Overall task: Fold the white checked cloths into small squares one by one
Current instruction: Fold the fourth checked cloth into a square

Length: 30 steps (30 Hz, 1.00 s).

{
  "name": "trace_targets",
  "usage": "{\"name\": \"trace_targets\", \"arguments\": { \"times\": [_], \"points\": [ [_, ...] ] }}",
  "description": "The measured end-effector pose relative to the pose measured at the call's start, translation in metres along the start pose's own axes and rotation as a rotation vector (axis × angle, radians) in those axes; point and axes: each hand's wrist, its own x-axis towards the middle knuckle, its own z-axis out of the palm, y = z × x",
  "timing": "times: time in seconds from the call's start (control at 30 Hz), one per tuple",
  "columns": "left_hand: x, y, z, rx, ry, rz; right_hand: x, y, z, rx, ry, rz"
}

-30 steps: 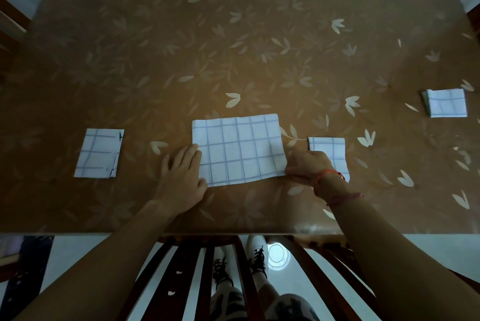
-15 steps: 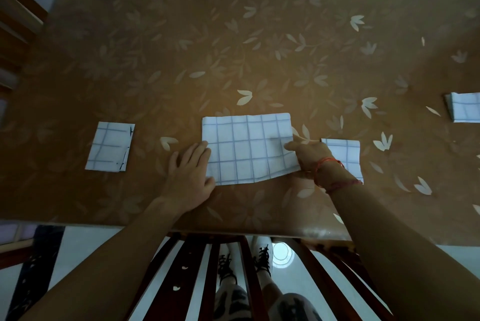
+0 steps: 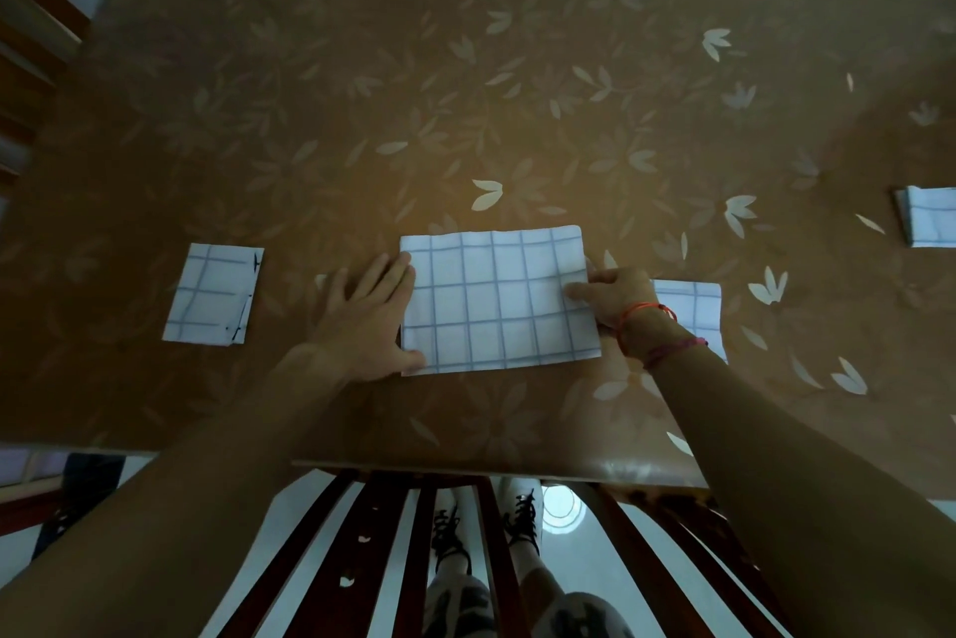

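Middle cloth half-folded, three small squares look done.

My left hand [image 3: 367, 322] lies flat, fingers straight, pressing the left edge of the middle cloth [image 3: 496, 301], a wide rectangle on the table [image 3: 465, 94] near its front edge. My right hand [image 3: 615, 298] pinches the cloth's right edge, thumb on top. I judge one or two folds are left on it. The left square [image 3: 212, 296] lies well apart, the right square [image 3: 690, 301] is just behind my right wrist, and the far square [image 3: 931, 223] is cut off by the frame's right edge. I see no other unfolded cloth.
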Motion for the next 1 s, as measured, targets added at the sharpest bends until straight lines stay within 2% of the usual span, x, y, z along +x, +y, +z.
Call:
{"name": "trace_targets", "arguments": {
  "times": [0.2, 0.3, 0.5, 0.6, 0.67, 0.77, 0.9, 1.0],
  "points": [
    [0.012, -0.003, -0.012, 0.01, -0.083, -0.008, 0.004, -0.002, -0.001, 0.001, -0.014, -0.046],
    [0.012, 0.0, -0.016, -0.015, -0.073, -0.009, 0.003, -0.004, -0.003, -0.03, -0.019, -0.057],
    [-0.018, 0.041, -0.007, -0.297, 0.21, 0.08, -0.01, 0.009, -0.008, 0.162, 0.094, 0.018],
    [-0.037, 0.073, 0.012, -0.301, 0.284, 0.125, -0.026, 0.018, -0.006, 0.359, 0.125, 0.11],
    [-0.044, 0.094, 0.026, -0.232, 0.335, 0.131, -0.041, 0.024, 0.0, 0.501, 0.051, 0.189],
    [-0.047, 0.119, 0.04, -0.297, 0.407, 0.082, -0.061, 0.034, 0.012, 0.749, -0.057, 0.311],
    [-0.042, 0.129, 0.044, -0.363, 0.414, -0.042, -0.08, 0.042, 0.021, 0.816, -0.195, 0.349],
    [-0.041, 0.125, 0.046, -0.375, 0.396, -0.033, -0.095, 0.042, 0.016, 0.782, -0.31, 0.305]
  ]
}}
